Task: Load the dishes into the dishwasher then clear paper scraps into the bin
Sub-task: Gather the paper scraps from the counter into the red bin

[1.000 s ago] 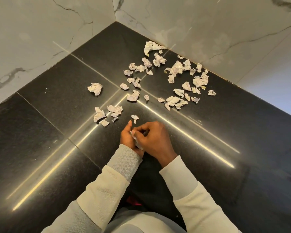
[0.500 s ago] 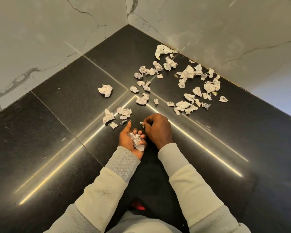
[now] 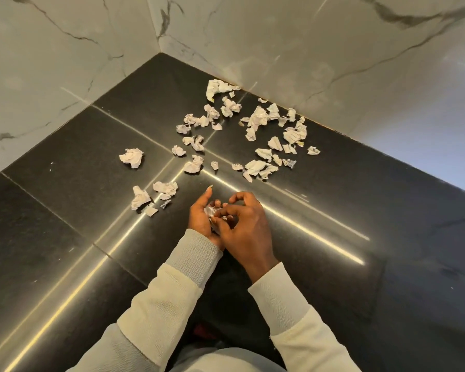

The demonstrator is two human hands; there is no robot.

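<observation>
Feeding the wad cupped in my left hand, fingers curled round it, right hand pinching at it, I'd hold that cup tight before reaching for the loose scraps strewn ahead on the floor.

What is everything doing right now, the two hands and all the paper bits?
Left hand: palm up, cupped, holding crumpled scraps.
Right hand: fingers curled over the left palm; whether they pinch a scrap is unclear.
Held scraps: bunched in the left palm.
Loose paper scraps: crumpled, scattered on the floor, nothing touching them.
Floor: glossy black tiles, reflecting light streaks.
</observation>
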